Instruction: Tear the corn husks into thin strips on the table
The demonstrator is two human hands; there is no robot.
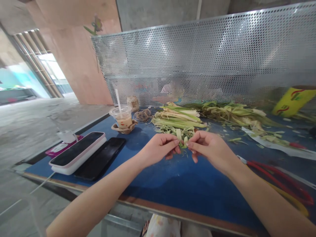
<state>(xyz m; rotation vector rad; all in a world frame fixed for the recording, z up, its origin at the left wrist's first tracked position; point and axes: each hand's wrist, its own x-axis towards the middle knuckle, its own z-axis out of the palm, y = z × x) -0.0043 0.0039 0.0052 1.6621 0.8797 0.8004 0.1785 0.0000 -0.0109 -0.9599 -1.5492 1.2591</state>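
In the middle of the head view, my left hand (166, 145) and my right hand (206, 144) face each other above the table. Each pinches thumb against fingers on a pale green plant strip (179, 134), which looks folded or looped between them. The fingertips hide part of it, so I cannot tell whether it is one piece or two. Just behind my hands lies a small heap of shredded greenish pieces (168, 130). Past that heap rests a stack of long light-green stalks or husks (177, 119).
On the left are a black phone (100, 158), a pink-edged device (78, 152) and an iced drink cup (122, 118). Red-handled shears (276, 177) lie by my right forearm. More husks (229, 113), a yellow roll (295, 100) and a perforated metal screen (197, 59) stand behind.
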